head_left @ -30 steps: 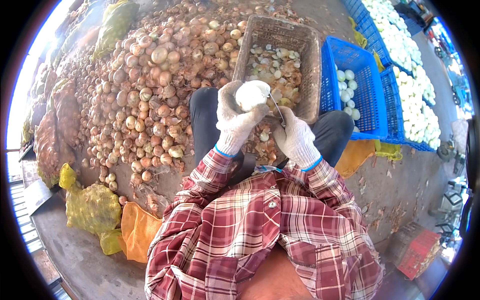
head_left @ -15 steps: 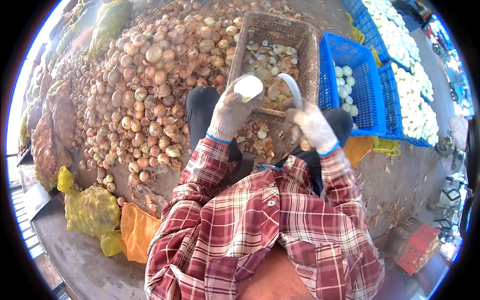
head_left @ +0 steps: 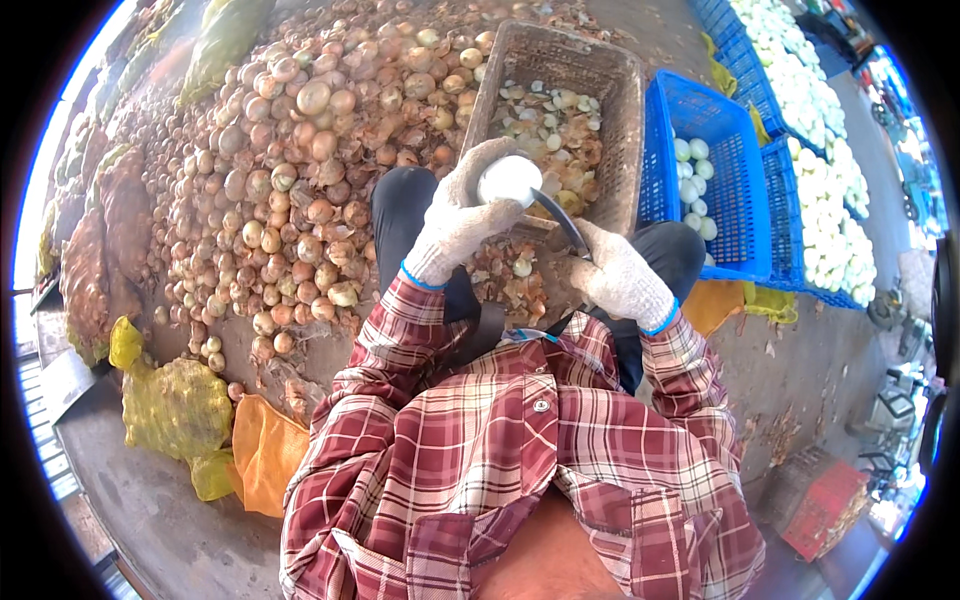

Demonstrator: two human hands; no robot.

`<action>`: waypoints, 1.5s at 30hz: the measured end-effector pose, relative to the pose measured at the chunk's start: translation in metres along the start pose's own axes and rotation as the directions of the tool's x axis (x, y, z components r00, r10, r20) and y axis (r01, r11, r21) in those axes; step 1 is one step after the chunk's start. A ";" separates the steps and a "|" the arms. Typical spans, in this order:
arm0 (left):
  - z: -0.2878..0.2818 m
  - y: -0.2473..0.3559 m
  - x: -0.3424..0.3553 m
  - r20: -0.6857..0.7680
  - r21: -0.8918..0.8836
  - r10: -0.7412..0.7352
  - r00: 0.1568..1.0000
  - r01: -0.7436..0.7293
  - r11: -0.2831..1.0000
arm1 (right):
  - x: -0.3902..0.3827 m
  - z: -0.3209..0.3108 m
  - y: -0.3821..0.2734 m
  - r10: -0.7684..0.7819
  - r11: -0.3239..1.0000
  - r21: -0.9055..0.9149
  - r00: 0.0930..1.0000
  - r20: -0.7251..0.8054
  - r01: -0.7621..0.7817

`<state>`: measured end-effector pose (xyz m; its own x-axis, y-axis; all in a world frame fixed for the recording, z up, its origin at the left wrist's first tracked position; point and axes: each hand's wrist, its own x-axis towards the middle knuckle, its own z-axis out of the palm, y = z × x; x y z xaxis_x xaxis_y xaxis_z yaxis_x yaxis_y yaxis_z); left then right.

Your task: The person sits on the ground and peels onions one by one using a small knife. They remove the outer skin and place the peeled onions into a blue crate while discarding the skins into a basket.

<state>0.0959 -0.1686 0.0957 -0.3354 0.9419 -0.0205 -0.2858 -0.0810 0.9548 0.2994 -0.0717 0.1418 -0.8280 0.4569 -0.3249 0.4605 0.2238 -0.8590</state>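
Observation:
My left hand (head_left: 458,217), in a pale work glove with a blue cuff edge, is closed round a peeled white onion (head_left: 509,182). In my gloved right hand (head_left: 622,274) is a knife with a curved blade (head_left: 562,222). Its tip end meets the right side of the onion; whether it cuts in I cannot tell. The handle is hidden in my fingers. Beyond both hands stands a dirty brown crate (head_left: 626,150) with onion skins and cut-off pieces (head_left: 550,125) inside.
Unpeeled onions (head_left: 290,190) lie heaped at the left. A blue crate (head_left: 742,180) holding several peeled onions (head_left: 692,172) stands right of the brown one, with fuller blue crates (head_left: 829,225) beyond. Yellow (head_left: 180,412) and orange (head_left: 268,455) mesh sacks lie near left; a red crate (head_left: 830,505) sits near right.
The knife has swung down and left from above the brown crate onto the onion. My left hand has turned the onion and shifted slightly right; my right hand is lower.

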 end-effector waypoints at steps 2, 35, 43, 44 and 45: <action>-0.001 -0.001 0.001 0.062 -0.133 0.008 0.998 0.001 0.991 | -0.002 -0.007 -0.004 0.062 0.987 0.146 0.995 0.078 -0.072; -0.014 0.012 0.019 -0.363 0.744 0.330 0.871 0.059 0.665 | -0.085 -0.172 0.208 -0.057 0.929 -0.229 0.498 -0.865 -0.292; -0.274 -0.149 -0.125 -0.941 0.311 0.132 0.313 0.639 0.703 | -0.013 -0.047 0.027 0.289 0.957 0.242 0.479 -0.829 -0.159; -0.267 -0.121 -0.133 -0.962 0.021 -0.130 0.241 0.537 0.843 | -0.002 -0.022 0.019 0.323 0.945 0.297 0.538 -0.779 -0.138; -0.275 -0.160 -0.172 -0.987 -0.078 -0.142 0.073 0.557 0.827 | -0.008 -0.023 0.017 0.365 0.927 0.331 0.623 -0.692 -0.175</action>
<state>-0.0480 -0.4073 -0.1353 -0.8700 -0.2417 -0.4297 -0.4930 0.4321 0.7551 0.3216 -0.0518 0.1391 -0.1270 0.9620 -0.2419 0.4660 -0.1574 -0.8707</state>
